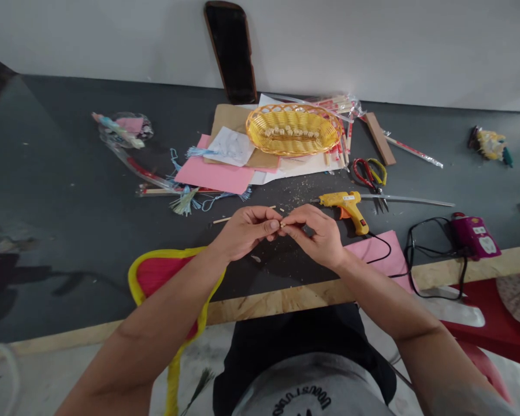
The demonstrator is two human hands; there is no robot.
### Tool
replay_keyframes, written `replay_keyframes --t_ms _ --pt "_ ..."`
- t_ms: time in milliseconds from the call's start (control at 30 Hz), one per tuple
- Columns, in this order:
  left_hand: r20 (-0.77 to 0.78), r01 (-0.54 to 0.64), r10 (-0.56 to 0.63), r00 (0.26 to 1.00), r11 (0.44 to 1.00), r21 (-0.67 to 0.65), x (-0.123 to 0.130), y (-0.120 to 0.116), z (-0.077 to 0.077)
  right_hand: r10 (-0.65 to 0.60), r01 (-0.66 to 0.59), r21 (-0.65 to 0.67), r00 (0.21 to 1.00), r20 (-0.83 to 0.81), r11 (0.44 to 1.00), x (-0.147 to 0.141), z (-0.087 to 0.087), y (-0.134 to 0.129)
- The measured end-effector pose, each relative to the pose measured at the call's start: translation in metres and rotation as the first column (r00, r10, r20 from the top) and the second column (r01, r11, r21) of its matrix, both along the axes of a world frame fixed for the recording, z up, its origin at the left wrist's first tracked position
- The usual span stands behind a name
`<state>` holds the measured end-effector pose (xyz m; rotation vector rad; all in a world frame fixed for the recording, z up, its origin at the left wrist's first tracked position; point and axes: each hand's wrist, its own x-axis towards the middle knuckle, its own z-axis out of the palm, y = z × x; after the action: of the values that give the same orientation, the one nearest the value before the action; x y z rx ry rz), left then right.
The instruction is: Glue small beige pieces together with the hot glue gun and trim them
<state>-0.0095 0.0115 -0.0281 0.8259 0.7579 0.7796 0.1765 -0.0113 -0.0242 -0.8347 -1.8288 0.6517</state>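
Your left hand [249, 234] and right hand [315, 234] meet at the fingertips, both pinching a tiny pale piece [282, 225] between them. Lettering curves across your shirt [301, 384], upside down in view and too distorted to read surely. Just beyond your right hand, the yellow glue gun [342, 200] bears a white label too small to read; farther right, the purple box [475, 238] has white markings you can't make out either. Straight ahead of your hands sits a basket [294, 149] with a row of pale bits. A stick [221, 221] lies beside your left hand, and your left forearm covers part of a yellow-edged red thing [156, 271]. The cord [409, 248] loops to the right of your right hand.
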Motion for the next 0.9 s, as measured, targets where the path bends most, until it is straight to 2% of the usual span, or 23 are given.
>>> replay_keyframes --t_ms 300,533,900 --pt "-0.017 -0.019 0.019 1.000 1.000 0.004 0.0009 -0.0005 0.0018 -0.006 0.006 -0.011 0.999 0.041 1.000 0.0007 -0.0021 0.0012" --pt "-0.038 -0.008 0.008 0.999 1.000 -0.001 0.0005 -0.0002 0.0008 -0.026 0.024 0.066 0.999 0.038 0.998 0.0010 -0.0058 0.0013" --pt "-0.059 -0.028 0.029 0.998 0.999 0.019 0.0006 -0.0006 0.0009 -0.022 0.021 0.028 0.999 0.031 0.999 0.0009 -0.0037 0.0000"
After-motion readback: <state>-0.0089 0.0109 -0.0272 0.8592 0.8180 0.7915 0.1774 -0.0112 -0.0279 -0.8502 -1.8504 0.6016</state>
